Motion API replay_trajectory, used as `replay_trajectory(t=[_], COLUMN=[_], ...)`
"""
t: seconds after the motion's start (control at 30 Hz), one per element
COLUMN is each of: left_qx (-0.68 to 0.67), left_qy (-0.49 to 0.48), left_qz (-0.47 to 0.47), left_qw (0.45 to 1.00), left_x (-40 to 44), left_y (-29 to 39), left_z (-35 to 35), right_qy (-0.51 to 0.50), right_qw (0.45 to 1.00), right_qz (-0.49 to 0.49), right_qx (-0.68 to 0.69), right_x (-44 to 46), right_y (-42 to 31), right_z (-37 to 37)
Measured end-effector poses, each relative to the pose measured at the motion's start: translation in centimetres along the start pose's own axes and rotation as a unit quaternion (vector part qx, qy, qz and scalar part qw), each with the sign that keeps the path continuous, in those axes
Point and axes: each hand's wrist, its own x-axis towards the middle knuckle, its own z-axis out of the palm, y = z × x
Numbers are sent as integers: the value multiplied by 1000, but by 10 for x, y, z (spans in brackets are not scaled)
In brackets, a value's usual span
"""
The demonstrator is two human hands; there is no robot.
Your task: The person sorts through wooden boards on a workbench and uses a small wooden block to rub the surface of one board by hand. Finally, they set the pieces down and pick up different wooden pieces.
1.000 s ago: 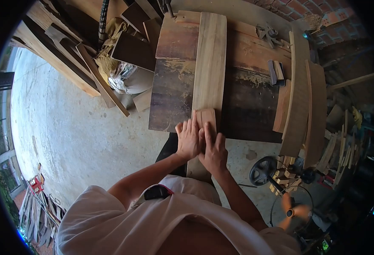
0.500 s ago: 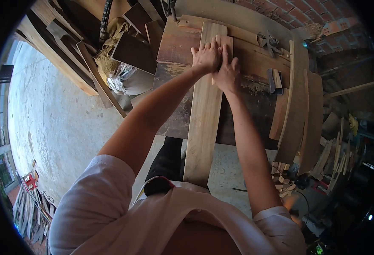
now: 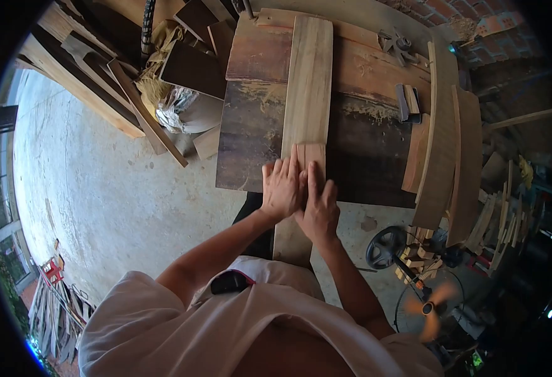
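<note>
A long pale board (image 3: pixel 309 81) lies lengthwise on the dark, worn workbench (image 3: pixel 251 138), its near end reaching past the bench edge toward my body. On top of it rests a small wooden block (image 3: pixel 312 154). My left hand (image 3: pixel 281 190) presses on the block's left side, fingers pointing forward. My right hand (image 3: pixel 319 209) holds the block from the right, touching my left hand. The underside of the block is hidden, and both palms cover its near part.
On the bench's right are a small open box (image 3: pixel 408 104), a metal tool (image 3: pixel 400 47) and long curved boards (image 3: pixel 436 138). A fan (image 3: pixel 428 308) stands at lower right. Planks (image 3: pixel 147 113) and a sack (image 3: pixel 194 115) sit left of the bench.
From half a second ago, both hands and the block have come back along the board from its far end to the near bench edge. They were also near that edge one second ago.
</note>
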Motion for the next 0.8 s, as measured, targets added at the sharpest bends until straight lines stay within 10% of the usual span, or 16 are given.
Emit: replay_trajectory(t=[0.37, 0.8], left_qx=[-14, -15], left_qy=[69, 14], left_qz=[-26, -26], left_qw=[997, 999], left_x=[292, -70], left_y=[-17, -10], left_z=[-42, 9], right_qy=[144, 18], right_qw=[989, 999], right_qz=[-4, -26], right_qx=[-19, 44], right_x=[287, -60], right_y=[31, -17], right_z=[2, 15])
